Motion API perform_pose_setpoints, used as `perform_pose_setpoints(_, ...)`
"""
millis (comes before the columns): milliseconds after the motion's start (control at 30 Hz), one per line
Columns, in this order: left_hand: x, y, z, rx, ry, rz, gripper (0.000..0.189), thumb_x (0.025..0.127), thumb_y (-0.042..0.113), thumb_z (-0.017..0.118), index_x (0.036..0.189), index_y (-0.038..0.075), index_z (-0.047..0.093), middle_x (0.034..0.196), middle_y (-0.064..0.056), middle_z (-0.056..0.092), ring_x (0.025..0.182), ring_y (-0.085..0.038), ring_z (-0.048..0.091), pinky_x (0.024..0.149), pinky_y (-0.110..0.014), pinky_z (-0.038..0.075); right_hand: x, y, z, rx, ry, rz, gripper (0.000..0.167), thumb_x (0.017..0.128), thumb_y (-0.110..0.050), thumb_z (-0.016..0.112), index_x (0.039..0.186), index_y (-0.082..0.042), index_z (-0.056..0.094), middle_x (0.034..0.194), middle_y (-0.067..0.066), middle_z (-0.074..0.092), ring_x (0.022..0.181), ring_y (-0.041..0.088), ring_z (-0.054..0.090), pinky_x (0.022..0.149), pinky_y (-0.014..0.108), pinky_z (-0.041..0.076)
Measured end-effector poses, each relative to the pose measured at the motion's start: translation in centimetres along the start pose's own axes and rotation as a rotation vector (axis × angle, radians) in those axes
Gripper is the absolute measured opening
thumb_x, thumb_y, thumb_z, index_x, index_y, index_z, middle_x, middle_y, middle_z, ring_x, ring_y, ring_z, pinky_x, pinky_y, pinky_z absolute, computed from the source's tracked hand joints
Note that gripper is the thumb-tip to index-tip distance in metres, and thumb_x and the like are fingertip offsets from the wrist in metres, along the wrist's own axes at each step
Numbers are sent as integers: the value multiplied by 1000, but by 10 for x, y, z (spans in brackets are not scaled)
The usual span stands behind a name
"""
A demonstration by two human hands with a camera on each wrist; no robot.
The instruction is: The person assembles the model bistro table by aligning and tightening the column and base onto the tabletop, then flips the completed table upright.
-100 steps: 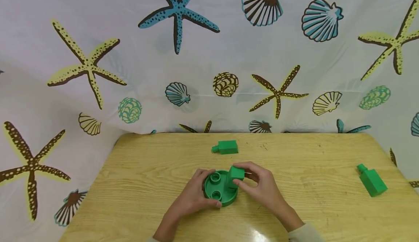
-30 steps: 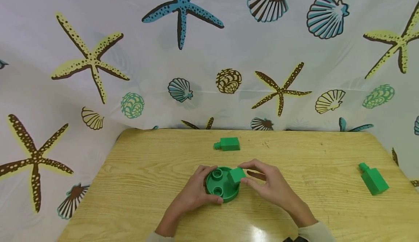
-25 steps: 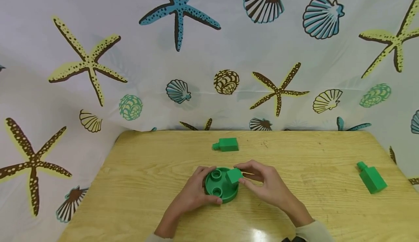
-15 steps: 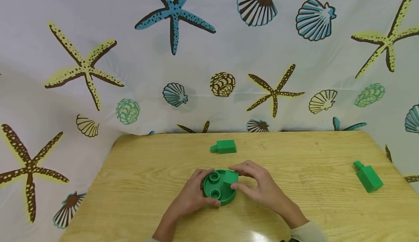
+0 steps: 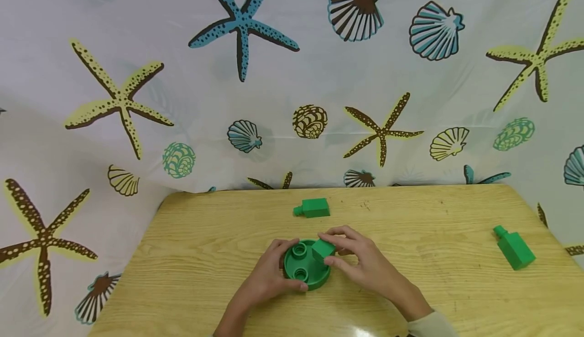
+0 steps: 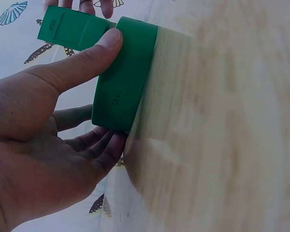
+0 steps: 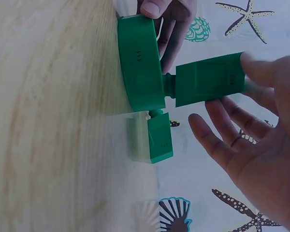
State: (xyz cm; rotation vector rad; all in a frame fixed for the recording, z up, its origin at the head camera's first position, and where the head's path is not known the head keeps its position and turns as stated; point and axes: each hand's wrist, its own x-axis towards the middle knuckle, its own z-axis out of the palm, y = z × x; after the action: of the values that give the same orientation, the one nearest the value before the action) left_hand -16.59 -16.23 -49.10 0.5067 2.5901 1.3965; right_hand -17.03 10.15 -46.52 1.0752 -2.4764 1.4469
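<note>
At the near edge of the wooden table (image 5: 196,276), a pale sleeve (image 5: 431,324) covers the right wrist, and a patch of glare lies on the wood beside it. Just beyond, the left hand (image 5: 266,277) grips the round green base (image 5: 317,283) by its rim, thumb on the near side and fingers round the far side. Two ring-shaped sockets (image 5: 300,274) show inside the base, on the left hand's side. The right hand (image 5: 368,265) pinches the green block (image 5: 323,249) between thumb and fingers at its wide end, over the right part of the base — its narrow neck points down to the base's upper side, though whether it is seated there I cannot tell. Well apart to the right, a second green block (image 5: 516,251) lies on its side, neck pointing away from the person. Farther back, past the base, a third green block (image 5: 316,208) lies on its side, neck to the left. Behind the table hangs a white cloth (image 5: 283,81) printed with starfish and shells in blue, yellow, brown and green.
</note>
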Motion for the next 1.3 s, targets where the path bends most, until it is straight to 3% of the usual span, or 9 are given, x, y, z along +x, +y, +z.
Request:
perform_pose_setpoints(200,1,-1,-1,21,11,4,98,72,29,97,151,2,48,131,-13,52,124,-34,52,106,-58,43,3,-1,-1,-61,-13,-19,40,107,-14,57,147,-12,58,142,4,59,119,17,62,90,31,56)
perform_pose_setpoints(367,1,-1,-1,25,19,10,97,71,29,97,151,2,49,130,-14,53,123,-33,53,105,-57,43,4,0,1,-3,15,-24,39,105,-12,59,144,-7,59,141,10,62,127,24,60,98,34,55)
perform_pose_setpoints(633,-1,-1,-1,26,9,4,96,72,29,97,151,1,49,130,-14,52,122,-33,53,105,-56,44,5,1,7,96,68,50,35,101,-18,68,135,-11,64,127,0,66,117,20,65,89,32,59)
perform_pose_setpoints(867,1,0,0,30,4,12,96,73,29,96,151,0,48,131,-15,52,122,-33,53,106,-57,43,10,-1,5,2,14,55,41,104,-26,64,145,-19,60,109,-3,58,98,12,61,78,28,60)
perform_pose_setpoints(1067,0,-2,0,17,0,16,97,74,28,96,151,-2,47,132,-17,51,123,-34,53,106,-57,44,15,-2,5,-60,-12,90,45,103,-32,64,146,-20,59,106,-5,58,91,9,59,83,28,59)
perform_pose_setpoints(1300,0,-4,1,32,9,13,97,72,29,97,151,0,48,132,-15,51,124,-34,52,105,-56,44,14,0,-1,-67,3,109,43,102,-12,66,144,-11,58,111,0,62,98,17,63,87,29,59)
